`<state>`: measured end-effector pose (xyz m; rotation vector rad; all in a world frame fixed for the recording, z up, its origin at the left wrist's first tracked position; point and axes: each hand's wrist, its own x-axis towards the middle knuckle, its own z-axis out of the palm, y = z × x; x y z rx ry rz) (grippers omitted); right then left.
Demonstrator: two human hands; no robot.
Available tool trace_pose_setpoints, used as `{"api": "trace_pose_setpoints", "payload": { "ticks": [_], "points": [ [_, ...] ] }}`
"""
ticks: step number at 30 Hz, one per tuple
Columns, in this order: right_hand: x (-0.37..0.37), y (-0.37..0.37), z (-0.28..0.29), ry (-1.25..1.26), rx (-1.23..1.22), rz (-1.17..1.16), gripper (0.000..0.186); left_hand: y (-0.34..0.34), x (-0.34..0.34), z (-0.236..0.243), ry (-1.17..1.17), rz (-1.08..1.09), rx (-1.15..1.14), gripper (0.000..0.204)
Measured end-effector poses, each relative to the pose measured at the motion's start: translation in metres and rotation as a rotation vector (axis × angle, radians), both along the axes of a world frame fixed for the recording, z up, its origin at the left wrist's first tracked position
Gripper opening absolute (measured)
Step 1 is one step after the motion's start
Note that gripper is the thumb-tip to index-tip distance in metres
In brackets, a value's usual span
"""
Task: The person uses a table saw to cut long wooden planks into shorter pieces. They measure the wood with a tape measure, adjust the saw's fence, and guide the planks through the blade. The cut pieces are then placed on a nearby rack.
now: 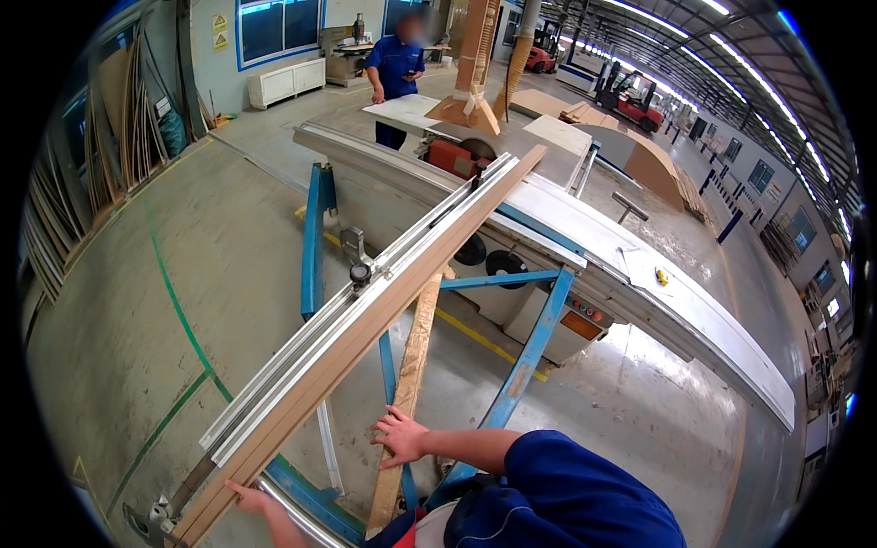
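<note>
The left hand (251, 500) grips the near end of a long brown wooden strip (384, 306) lying along the grey metal fence (365, 283); the right hand (400, 437) rests spread on a rough pale plank (413, 365). Uneven pressure could skew the strip towards the far saw blade (477, 149).

Left hand (248, 498) low, fingers curled in grip — right hand (399, 437) splayed flat.

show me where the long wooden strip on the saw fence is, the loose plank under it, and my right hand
long wooden strip (384, 315): head view, mid-length of its top face.
loose plank (413, 361): head view, upper part.
right hand (399, 437): head view, back of hand.
</note>
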<state>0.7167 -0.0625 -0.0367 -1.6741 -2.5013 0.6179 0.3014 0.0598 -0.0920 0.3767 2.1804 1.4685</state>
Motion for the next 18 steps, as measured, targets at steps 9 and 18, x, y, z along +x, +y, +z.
{"api": "trace_pose_setpoints", "payload": {
  "ticks": [9,18],
  "points": [
    [0.001,-0.002,-0.001,-0.047,0.035,0.016,0.077,-0.003,0.016,0.023,0.17,0.048,-0.166,0.091],
    [0.0,0.006,-0.007,-0.077,0.083,0.041,0.075,0.009,0.001,-0.029,0.146,0.154,0.042,0.073]
  ]
}}
